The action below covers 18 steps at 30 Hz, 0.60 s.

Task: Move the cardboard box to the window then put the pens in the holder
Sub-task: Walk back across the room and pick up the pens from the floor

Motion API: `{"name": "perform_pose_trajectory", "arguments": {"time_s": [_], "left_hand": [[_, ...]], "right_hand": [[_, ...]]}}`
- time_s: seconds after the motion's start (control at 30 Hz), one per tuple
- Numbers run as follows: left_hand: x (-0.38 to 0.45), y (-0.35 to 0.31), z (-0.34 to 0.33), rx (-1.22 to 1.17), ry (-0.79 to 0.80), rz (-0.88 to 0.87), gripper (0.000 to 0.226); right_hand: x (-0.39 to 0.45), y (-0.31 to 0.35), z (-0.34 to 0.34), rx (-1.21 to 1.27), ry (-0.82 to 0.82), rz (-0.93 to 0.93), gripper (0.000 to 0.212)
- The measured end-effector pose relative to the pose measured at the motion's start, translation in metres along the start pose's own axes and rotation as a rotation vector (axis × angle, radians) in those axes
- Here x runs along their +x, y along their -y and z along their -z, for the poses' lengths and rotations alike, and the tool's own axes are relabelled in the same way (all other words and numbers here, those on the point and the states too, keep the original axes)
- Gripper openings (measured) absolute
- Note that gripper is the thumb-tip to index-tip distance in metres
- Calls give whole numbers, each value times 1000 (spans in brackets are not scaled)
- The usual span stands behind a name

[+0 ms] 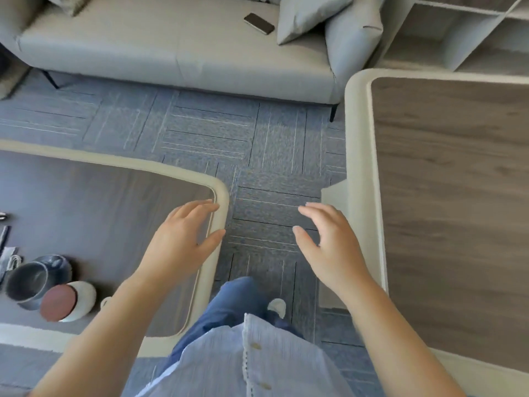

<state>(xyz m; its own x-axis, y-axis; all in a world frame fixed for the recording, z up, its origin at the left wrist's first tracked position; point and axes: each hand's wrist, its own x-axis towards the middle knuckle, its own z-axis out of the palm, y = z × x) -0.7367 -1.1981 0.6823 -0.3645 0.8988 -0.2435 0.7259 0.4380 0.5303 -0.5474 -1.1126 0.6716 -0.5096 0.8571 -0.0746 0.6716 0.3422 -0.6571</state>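
No cardboard box shows in the head view. My left hand [183, 236] hovers over the right corner of the low table [220, 196], fingers spread and empty. My right hand [329, 242] hangs above the carpet between the two tables, fingers apart, holding nothing. At the far left edge of the low table lie dark thin objects [4, 233] that may be pens, mostly cut off. A dark round cup [27, 283], possibly the holder, stands near them on its side or tilted; I cannot tell which.
A white cup with a reddish lid [67, 302] lies beside the dark cup. A second wood-topped table [446, 196] fills the right. A grey sofa [171, 53] with a phone [259, 23] and cushions stands ahead. White shelves [472, 32] are at top right. Blue carpet lies between.
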Motion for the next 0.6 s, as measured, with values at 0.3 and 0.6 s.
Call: {"name": "perform_pose_trajectory", "arguments": {"time_s": [0.3,0.6], "left_hand": [[114,5,15,-7,-58,108,69],[313,-26,74,4,-69,-53,44]], "right_hand": [[154,-4,10,18,24,85,36],[296,-19,30,1,41,-67,35]]}}
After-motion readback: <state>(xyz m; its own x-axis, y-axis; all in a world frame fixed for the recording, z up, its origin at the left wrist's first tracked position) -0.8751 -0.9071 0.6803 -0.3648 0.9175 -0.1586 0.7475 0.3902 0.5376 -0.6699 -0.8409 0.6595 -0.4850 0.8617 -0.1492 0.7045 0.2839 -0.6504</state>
